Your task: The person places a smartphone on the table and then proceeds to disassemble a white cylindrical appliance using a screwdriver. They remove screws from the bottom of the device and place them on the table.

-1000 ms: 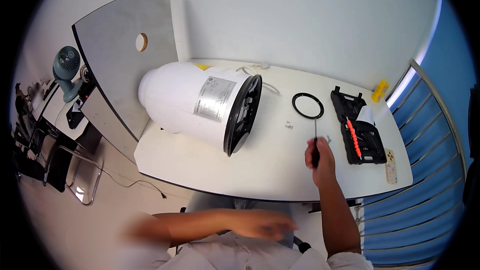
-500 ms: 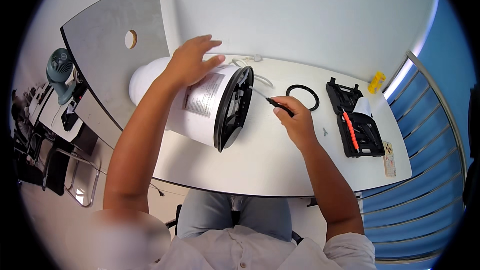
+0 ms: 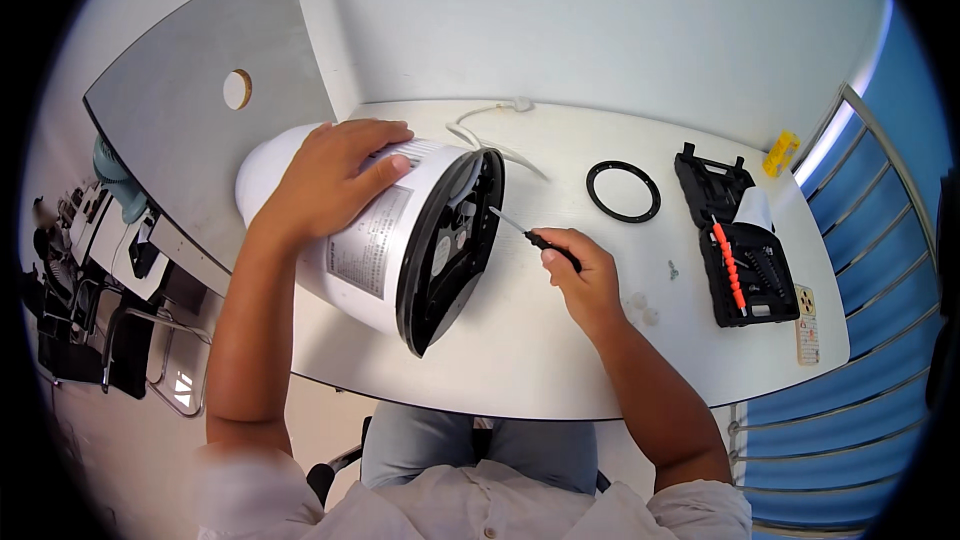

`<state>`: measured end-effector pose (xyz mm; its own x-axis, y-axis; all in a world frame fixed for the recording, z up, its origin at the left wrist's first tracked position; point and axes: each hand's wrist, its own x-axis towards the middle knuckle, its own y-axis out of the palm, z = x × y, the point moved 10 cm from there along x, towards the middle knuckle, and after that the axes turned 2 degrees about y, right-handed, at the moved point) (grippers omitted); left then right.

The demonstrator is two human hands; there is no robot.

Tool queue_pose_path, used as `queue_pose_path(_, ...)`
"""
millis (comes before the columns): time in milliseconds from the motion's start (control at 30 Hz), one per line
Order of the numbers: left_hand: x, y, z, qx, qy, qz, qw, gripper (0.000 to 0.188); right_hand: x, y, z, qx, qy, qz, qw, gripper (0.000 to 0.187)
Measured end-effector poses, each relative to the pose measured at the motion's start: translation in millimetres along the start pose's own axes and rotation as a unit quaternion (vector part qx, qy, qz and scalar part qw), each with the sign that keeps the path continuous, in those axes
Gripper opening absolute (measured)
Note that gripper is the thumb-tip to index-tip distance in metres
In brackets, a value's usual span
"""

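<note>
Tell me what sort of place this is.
Likely an office-like room doubling as a workshop: a white desk stands by a grey upright panel and bears an open black tool case and a white appliance lying on its side.

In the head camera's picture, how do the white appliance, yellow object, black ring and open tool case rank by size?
Largest to smallest, as they look:
White appliance
Open tool case
Black ring
Yellow object

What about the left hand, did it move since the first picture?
Yes: from this side of the table, the left hand went forward and left, onto the white appliance.
</note>
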<state>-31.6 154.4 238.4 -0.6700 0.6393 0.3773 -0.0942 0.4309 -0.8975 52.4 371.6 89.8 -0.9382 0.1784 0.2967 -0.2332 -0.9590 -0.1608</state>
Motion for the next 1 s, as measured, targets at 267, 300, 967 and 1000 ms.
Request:
queue_pose_path(267, 21.7, 13.1, 15.4, -0.122, -0.054, 0.083, 0.988, 0.045, -1.2, -2.7, 0.1, 0.001, 0.001, -0.005, 1.0, 0.021)
queue_pose_path(300, 21.1, 15.8, 16.7, -0.131, -0.058, 0.094, 0.985, 0.045, -1.8, -3.6, 0.8, 0.006, 0.009, -0.009, 1.0, 0.021)
queue_pose_path(967, -13.8, -0.6, 7.0, -0.123, 0.02, 0.014, 0.992, 0.049, -16.8, 8.8, 47.6, -0.136, -0.138, -0.006, 0.981, 0.023)
queue_pose_path(1000, -14.7, -1.1, 6.2, -0.12, 0.021, 0.011, 0.992, 0.05, -18.5, 9.7, 46.2, -0.121, -0.17, -0.018, 0.978, 0.025)
